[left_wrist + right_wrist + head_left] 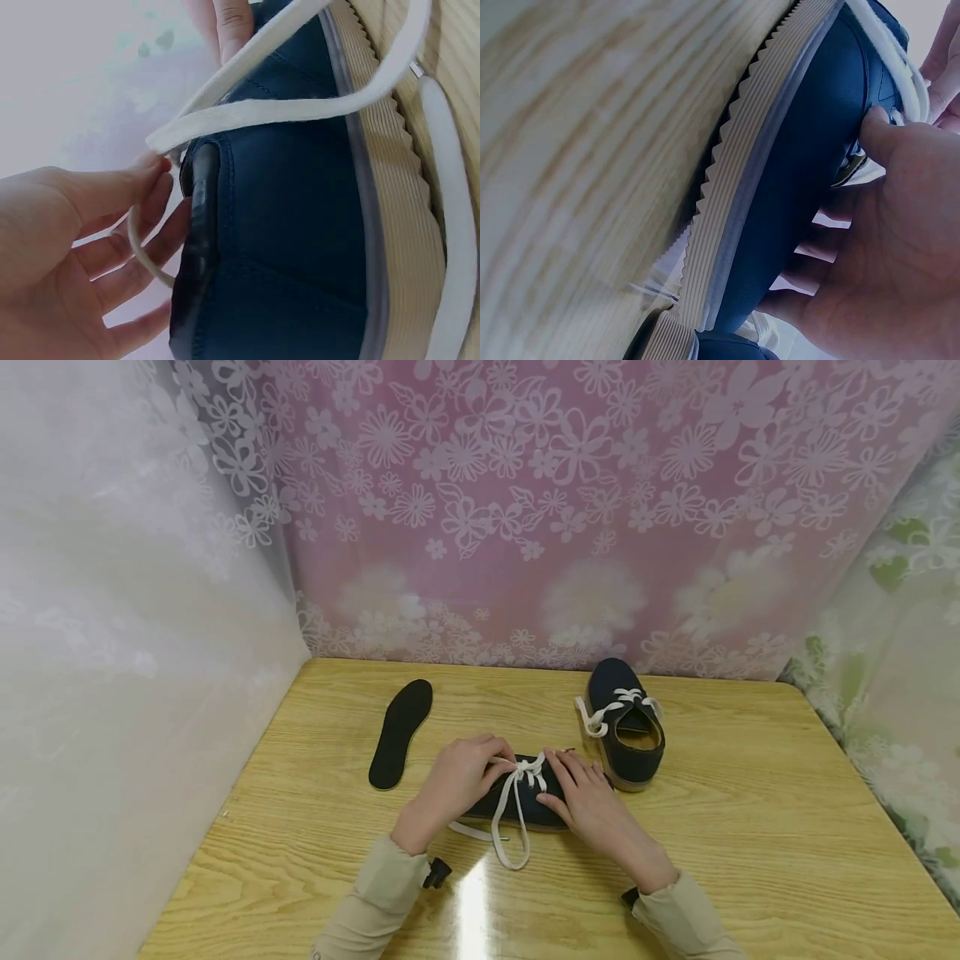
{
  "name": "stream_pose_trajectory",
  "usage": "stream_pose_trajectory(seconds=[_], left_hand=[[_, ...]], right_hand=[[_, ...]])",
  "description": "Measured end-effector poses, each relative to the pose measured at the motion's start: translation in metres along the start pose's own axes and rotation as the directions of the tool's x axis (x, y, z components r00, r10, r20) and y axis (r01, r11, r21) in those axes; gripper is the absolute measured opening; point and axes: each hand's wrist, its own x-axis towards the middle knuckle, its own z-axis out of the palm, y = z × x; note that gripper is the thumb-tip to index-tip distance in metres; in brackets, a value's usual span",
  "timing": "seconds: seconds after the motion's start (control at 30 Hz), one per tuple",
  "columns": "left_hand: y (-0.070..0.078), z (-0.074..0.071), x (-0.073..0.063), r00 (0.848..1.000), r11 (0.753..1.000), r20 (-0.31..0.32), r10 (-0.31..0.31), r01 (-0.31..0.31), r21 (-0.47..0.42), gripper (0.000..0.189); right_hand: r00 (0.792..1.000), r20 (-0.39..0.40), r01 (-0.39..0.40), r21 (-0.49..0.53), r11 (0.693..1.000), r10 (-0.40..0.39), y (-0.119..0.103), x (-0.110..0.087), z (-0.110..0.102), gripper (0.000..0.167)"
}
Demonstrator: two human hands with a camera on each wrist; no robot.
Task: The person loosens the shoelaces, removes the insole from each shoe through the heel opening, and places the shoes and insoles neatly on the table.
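Observation:
A dark navy lace-up shoe (pixel 543 814) lies at the front middle of the table, its toe to the right. My left hand (pixel 467 774) pinches a white shoelace (pixel 270 111) beside the knot at the shoe's opening. A long lace loop (pixel 497 835) hangs over the near side, and another lace end lies on the wood. Over the toe half, my right hand (pixel 900 240) holds the shoe, thumb on the upper near the lacing. Its other fingers reach across the top; their tips are hidden in the right wrist view.
A second navy shoe (pixel 637 770) with loosely tied white laces stands farther back on the right. At the back left lies a black insole (pixel 401 731). Floral curtains (pixel 480 510) hang behind the wooden table (pixel 750 827) and along both sides.

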Motion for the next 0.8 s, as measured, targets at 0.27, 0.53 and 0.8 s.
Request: stream_pose_trajectory(seconds=[0.27,0.53,0.8], left_hand=[[0.001,-0.006,0.002,0.998,0.998,-0.048,0.03,-0.028,0.053,0.008],[0.005,-0.022,0.004,0.987,0.996,-0.158,-0.031,0.017,-0.088,0.01],[0.005,-0.03,0.002,0.995,0.993,-0.09,-0.04,0.03,-0.112,0.011]], right_hand=[[1.0,0.001,-0.002,0.002,1.0,0.002,0.0,0.001,-0.001,0.068],[1.0,-0.007,0.004,-0.003,1.0,-0.004,0.003,0.001,0.0,0.069],[1.0,0.014,-0.008,0.008,1.0,0.008,0.002,0.001,0.0,0.069]])
